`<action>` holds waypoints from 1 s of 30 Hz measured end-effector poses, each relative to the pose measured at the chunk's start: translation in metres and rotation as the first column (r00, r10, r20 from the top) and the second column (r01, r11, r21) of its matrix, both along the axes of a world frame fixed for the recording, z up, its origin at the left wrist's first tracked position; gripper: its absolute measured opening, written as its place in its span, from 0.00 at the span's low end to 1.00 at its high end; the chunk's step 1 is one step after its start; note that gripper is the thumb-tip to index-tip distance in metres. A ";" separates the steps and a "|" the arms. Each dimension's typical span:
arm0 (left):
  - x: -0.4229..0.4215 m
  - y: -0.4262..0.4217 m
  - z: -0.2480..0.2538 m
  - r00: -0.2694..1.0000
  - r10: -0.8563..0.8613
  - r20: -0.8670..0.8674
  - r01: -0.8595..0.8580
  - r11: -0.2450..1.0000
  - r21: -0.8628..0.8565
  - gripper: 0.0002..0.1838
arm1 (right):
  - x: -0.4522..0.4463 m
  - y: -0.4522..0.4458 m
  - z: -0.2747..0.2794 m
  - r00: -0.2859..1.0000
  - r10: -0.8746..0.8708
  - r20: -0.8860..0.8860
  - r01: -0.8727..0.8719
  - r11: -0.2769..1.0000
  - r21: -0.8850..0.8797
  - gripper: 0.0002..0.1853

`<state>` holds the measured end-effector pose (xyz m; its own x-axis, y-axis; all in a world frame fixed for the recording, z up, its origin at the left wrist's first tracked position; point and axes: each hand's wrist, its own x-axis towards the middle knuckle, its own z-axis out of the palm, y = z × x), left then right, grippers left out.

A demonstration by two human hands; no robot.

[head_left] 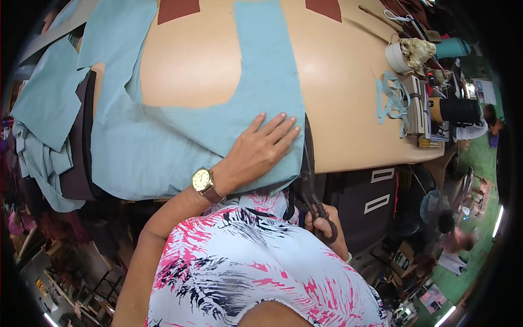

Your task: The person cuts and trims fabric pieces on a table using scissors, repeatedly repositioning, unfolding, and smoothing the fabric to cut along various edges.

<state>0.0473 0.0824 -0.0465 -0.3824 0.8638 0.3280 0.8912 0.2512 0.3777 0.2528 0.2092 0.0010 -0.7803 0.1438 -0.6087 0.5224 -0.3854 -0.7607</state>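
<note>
Light blue fabric (158, 158) lies over the tan table (348, 109), its lower part hanging at the front edge. My left hand (261, 147), with a watch (202, 180) on the wrist, rests flat on the fabric near its right edge, fingers spread. Low at the right, beside my body, my right hand (329, 226) is closed round the handles of dark scissors (309, 180). The blades point up along the fabric's right edge; whether fabric is between them cannot be made out.
More blue fabric pieces (49, 98) lie at the left. Two red-brown pieces (178, 10) are at the far side. Blue scraps (393, 98), a white cup (399, 57), a teal bottle (452, 48) and a dark thread cone (460, 110) stand or lie at the right.
</note>
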 end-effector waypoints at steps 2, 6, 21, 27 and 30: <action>0.000 0.000 0.001 1.000 -0.004 0.010 0.004 1.000 0.003 0.23 | 0.001 0.001 -0.002 1.000 -0.024 0.001 0.024 0.999 -0.031 0.19; 0.000 0.000 -0.001 1.000 -0.008 0.015 0.008 1.000 0.004 0.23 | -0.001 0.003 -0.004 0.998 -0.059 -0.027 0.056 0.994 -0.095 0.19; -0.001 -0.001 -0.001 0.999 -0.014 0.031 0.014 1.000 0.022 0.24 | -0.008 0.004 -0.007 0.997 -0.066 -0.033 0.064 0.996 -0.054 0.19; -0.001 -0.002 0.000 0.999 -0.015 0.030 0.014 1.000 0.026 0.24 | -0.007 0.002 -0.006 0.998 -0.066 0.008 0.066 0.998 -0.023 0.18; -0.001 -0.001 -0.001 0.999 -0.017 0.029 0.016 0.999 0.028 0.23 | -0.006 0.002 -0.005 0.998 -0.067 0.014 0.068 0.998 -0.017 0.17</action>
<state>0.0467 0.0809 -0.0472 -0.3779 0.8607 0.3412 0.8838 0.2255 0.4099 0.2469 0.2108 -0.0041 -0.7611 0.1849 -0.6217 0.5046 -0.4335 -0.7466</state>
